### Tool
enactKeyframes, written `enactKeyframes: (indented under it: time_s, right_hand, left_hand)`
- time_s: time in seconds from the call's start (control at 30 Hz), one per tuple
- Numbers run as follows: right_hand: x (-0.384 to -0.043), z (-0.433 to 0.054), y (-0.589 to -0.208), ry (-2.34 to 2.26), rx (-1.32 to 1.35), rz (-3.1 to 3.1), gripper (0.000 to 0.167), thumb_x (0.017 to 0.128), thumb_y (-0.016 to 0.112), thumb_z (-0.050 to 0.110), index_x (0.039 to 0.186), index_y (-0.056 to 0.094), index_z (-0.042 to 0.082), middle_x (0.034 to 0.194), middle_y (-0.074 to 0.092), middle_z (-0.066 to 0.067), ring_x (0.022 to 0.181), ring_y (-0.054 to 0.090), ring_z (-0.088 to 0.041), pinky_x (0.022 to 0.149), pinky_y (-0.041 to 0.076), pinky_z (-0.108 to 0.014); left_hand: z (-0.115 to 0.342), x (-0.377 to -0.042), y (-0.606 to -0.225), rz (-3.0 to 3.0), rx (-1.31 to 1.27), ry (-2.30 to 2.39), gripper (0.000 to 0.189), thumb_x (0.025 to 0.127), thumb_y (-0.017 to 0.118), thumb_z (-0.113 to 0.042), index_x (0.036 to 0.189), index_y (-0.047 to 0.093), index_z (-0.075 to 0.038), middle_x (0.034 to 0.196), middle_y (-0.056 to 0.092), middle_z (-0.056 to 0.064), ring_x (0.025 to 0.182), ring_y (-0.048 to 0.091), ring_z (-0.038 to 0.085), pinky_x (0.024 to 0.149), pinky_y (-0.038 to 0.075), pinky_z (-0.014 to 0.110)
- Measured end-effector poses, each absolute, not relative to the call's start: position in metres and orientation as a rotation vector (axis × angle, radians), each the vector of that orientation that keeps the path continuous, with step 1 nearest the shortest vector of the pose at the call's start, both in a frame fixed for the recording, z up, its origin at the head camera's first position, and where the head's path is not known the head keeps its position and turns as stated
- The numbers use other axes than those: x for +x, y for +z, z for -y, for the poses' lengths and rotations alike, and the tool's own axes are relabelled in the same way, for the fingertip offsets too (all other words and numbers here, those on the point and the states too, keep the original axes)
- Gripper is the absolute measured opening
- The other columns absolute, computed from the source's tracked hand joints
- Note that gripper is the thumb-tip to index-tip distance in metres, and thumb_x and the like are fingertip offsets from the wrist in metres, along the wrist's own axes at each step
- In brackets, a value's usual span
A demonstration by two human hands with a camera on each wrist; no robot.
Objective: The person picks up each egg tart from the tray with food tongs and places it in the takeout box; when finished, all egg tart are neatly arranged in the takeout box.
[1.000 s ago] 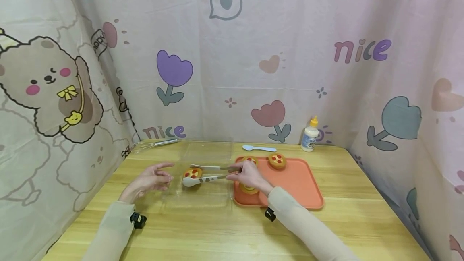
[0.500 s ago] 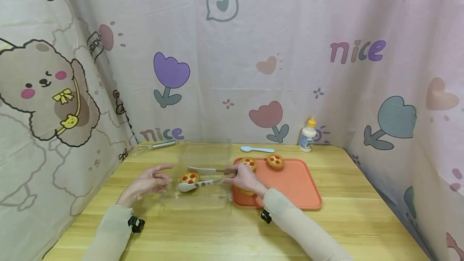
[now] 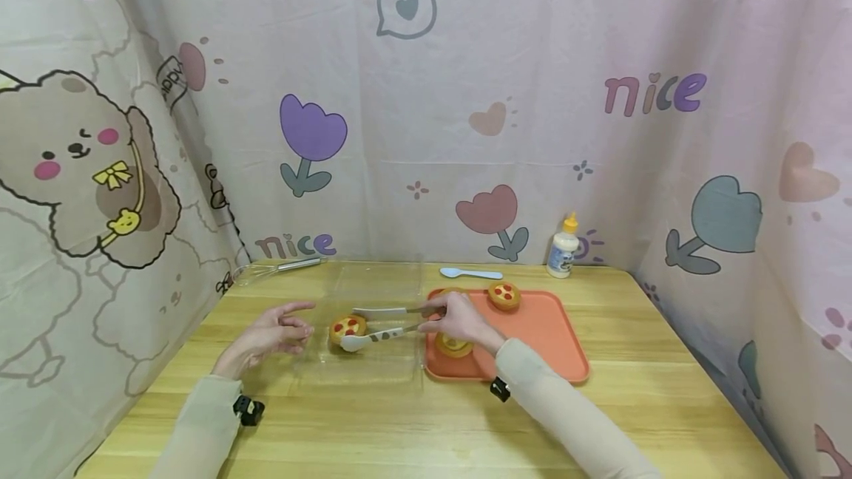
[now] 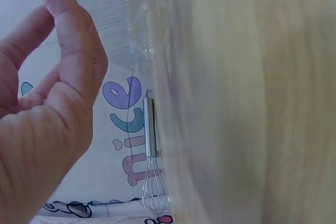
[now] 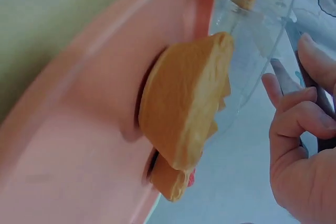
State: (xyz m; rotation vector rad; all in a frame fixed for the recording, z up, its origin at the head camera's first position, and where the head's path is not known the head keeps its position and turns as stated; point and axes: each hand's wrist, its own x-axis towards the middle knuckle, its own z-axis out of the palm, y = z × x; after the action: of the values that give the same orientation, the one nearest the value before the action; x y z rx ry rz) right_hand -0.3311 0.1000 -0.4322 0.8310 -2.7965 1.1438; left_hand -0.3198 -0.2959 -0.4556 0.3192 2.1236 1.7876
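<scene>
My right hand (image 3: 458,318) grips a pair of tongs (image 3: 382,335) with pale, brown-spotted tips, reaching left over a clear plastic box (image 3: 399,364). Inside the box lies a small toy pizza (image 3: 346,328) with red toppings; the spread tips overlap its right side. My left hand (image 3: 273,335) hovers at the box's left side with fingers loosely bent, holding nothing, as the left wrist view also shows. Under my right hand, a yellow-topped tart (image 3: 455,346) sits on an orange tray (image 3: 546,342). Another pizza (image 3: 504,296) lies at the tray's back; a further one is mostly hidden behind my hand.
The box's clear lid (image 3: 376,279) stands raised at its back. A whisk (image 3: 293,266) lies at the back left and a pale blue spoon (image 3: 471,273) behind the tray. A white bottle with a yellow cap (image 3: 563,250) stands at the back right, before the patterned curtain.
The tongs first moved left and down with the pizza between their tips, then shifted slightly right along it, while the pizza stays in the box. My left hand has barely moved.
</scene>
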Motion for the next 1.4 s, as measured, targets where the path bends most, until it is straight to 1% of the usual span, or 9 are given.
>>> enactKeyframes:
  time_s: [0.2, 0.37, 0.5, 0.67, 0.8, 0.97, 1.1, 1.2, 1.4]
  right_hand:
    - [-0.328, -0.093, -0.435, 1.118, 0.833, 2.752, 0.034, 0.082, 0.080, 0.025, 0.110, 0.075, 0.007, 0.087, 0.075, -0.002, 0.066, 0.060, -0.005, 0.054, 0.047, -0.017]
    - [-0.326, -0.087, -0.440, 1.147, 0.798, 2.765, 0.036, 0.085, 0.078, 0.030, 0.114, 0.074, 0.010, 0.096, 0.075, -0.003, 0.065, 0.056, -0.002, 0.058, 0.047, -0.018]
    - [-0.325, -0.084, -0.444, 1.172, 0.764, 2.749, 0.035, 0.085, 0.078, 0.030, 0.115, 0.074, 0.013, 0.102, 0.075, -0.004, 0.064, 0.056, -0.003, 0.058, 0.048, -0.019]
    - [-0.324, -0.083, -0.448, 1.192, 0.740, 2.741, 0.036, 0.084, 0.078, 0.030, 0.115, 0.074, 0.013, 0.105, 0.075, -0.005, 0.058, 0.054, -0.004, 0.049, 0.044, -0.019]
    - [-0.324, -0.084, -0.448, 1.193, 0.745, 2.743, 0.038, 0.083, 0.079, 0.031, 0.116, 0.073, 0.014, 0.107, 0.075, -0.004, 0.059, 0.055, -0.002, 0.048, 0.043, -0.019]
    - [-0.325, -0.088, -0.447, 1.215, 0.800, 2.745, 0.041, 0.083, 0.079, 0.029, 0.120, 0.071, 0.013, 0.108, 0.074, -0.008, 0.051, 0.045, -0.004, 0.046, 0.038, -0.019]
    - [-0.325, -0.091, -0.444, 1.185, 0.836, 2.743, 0.043, 0.083, 0.079, 0.030, 0.121, 0.071, 0.013, 0.099, 0.074, -0.010, 0.050, 0.040, -0.004, 0.046, 0.034, -0.019]
    - [-0.326, -0.093, -0.441, 1.136, 0.843, 2.732, 0.043, 0.082, 0.080, 0.030, 0.120, 0.071, 0.013, 0.097, 0.074, -0.009, 0.053, 0.045, -0.001, 0.048, 0.036, -0.017]
    - [-0.327, -0.095, -0.443, 1.126, 0.835, 2.718, 0.041, 0.082, 0.081, 0.026, 0.119, 0.072, 0.012, 0.107, 0.075, -0.006, 0.057, 0.054, -0.002, 0.053, 0.046, -0.018]
  left_hand:
    - [0.296, -0.319, -0.456, -2.121, 0.329, 1.792, 0.079, 0.092, 0.065, -0.006, 0.152, 0.016, 0.005, 0.098, 0.065, 0.010, 0.081, 0.066, 0.018, 0.072, 0.061, 0.034]
    - [0.296, -0.318, -0.455, -2.118, 0.343, 1.793, 0.078, 0.093, 0.064, -0.005, 0.153, 0.015, 0.005, 0.097, 0.065, 0.009, 0.082, 0.066, 0.019, 0.072, 0.061, 0.034]
    - [0.295, -0.318, -0.454, -2.113, 0.353, 1.792, 0.078, 0.093, 0.064, -0.005, 0.153, 0.015, 0.005, 0.098, 0.065, 0.009, 0.083, 0.066, 0.020, 0.072, 0.061, 0.034]
    - [0.294, -0.318, -0.452, -2.125, 0.360, 1.786, 0.079, 0.093, 0.065, -0.007, 0.153, 0.016, 0.005, 0.097, 0.064, 0.008, 0.082, 0.066, 0.019, 0.071, 0.061, 0.034]
    - [0.294, -0.318, -0.451, -2.132, 0.354, 1.783, 0.078, 0.093, 0.065, -0.007, 0.153, 0.016, 0.005, 0.096, 0.064, 0.007, 0.081, 0.066, 0.018, 0.071, 0.061, 0.034]
    - [0.294, -0.319, -0.452, -2.122, 0.358, 1.795, 0.078, 0.093, 0.065, -0.006, 0.152, 0.017, 0.006, 0.094, 0.065, 0.005, 0.079, 0.066, 0.018, 0.070, 0.061, 0.033]
    - [0.295, -0.319, -0.454, -2.116, 0.371, 1.800, 0.077, 0.093, 0.065, -0.005, 0.152, 0.016, 0.007, 0.095, 0.065, 0.007, 0.078, 0.066, 0.017, 0.070, 0.061, 0.032]
    - [0.296, -0.319, -0.455, -2.117, 0.374, 1.797, 0.077, 0.093, 0.064, -0.005, 0.152, 0.016, 0.008, 0.095, 0.066, 0.008, 0.077, 0.066, 0.017, 0.070, 0.061, 0.033]
    - [0.296, -0.318, -0.454, -2.114, 0.378, 1.791, 0.077, 0.093, 0.064, -0.004, 0.152, 0.015, 0.008, 0.095, 0.066, 0.007, 0.077, 0.066, 0.018, 0.069, 0.061, 0.033]
